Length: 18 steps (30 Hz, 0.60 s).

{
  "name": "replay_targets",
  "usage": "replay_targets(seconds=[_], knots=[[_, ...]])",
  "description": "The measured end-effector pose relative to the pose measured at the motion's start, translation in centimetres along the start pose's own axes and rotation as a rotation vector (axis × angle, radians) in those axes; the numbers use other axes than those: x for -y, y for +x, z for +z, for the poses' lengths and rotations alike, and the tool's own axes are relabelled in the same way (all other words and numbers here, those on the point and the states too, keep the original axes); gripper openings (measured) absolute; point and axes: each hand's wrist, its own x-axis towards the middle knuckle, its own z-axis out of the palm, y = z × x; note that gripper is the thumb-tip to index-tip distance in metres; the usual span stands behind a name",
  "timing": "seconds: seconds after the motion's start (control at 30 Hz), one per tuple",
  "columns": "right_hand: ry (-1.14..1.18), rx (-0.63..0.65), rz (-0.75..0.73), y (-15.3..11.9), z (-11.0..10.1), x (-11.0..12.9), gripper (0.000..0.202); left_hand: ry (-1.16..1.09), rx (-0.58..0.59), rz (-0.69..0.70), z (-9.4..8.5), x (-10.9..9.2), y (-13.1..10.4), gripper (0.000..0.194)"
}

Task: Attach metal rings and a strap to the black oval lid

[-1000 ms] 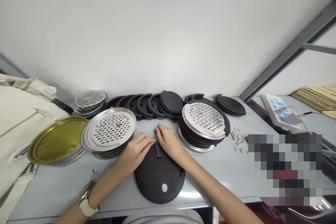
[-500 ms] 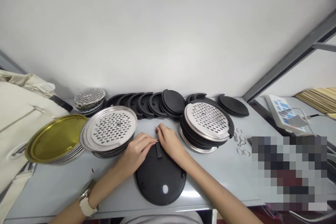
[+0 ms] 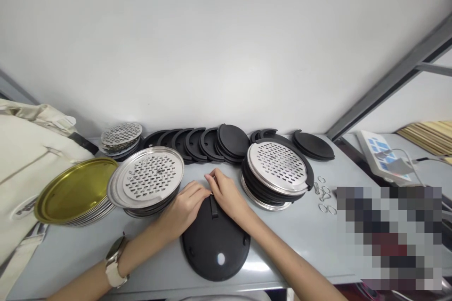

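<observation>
Near the front edge of the desk [image 3: 293,249], at about the middle of its length, a round black disc [image 3: 216,249] is laid flat, with a short black strap [image 3: 214,208] set at its far rim. Both hands are brought together over that rim. The left hand [image 3: 185,209] is curled, its thumb and forefinger pinched on a small metal piece [image 3: 212,194], most of which is hidden. The right hand [image 3: 226,193] is bent close beside it with fingers curled in; whether anything is gripped by it cannot be told. To the left, a stack topped by a perforated metal plate [image 3: 151,176] and a pile of gold-topped trays [image 3: 76,190] are placed. To the right, another perforated plate [image 3: 277,167] is carried on a dark stack, with loose metal rings [image 3: 322,193] scattered beside it. Along the back edge, black discs [image 3: 231,141] are lined up in a row.
</observation>
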Motion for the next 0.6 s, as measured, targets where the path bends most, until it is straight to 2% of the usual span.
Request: replay_targets(seconds=[0.27,0.6], knots=[[-0.054,-0.035,0.022,0.3,0.2,-0.7,0.022,0.011,0.046,-0.021,-0.2,-0.5,0.8,0.023],[-0.037,-0.015,0.048,0.4,0.0,-0.8,0.02,-0.144,-0.104,-0.045,1.0,0.2,0.4,0.021]])
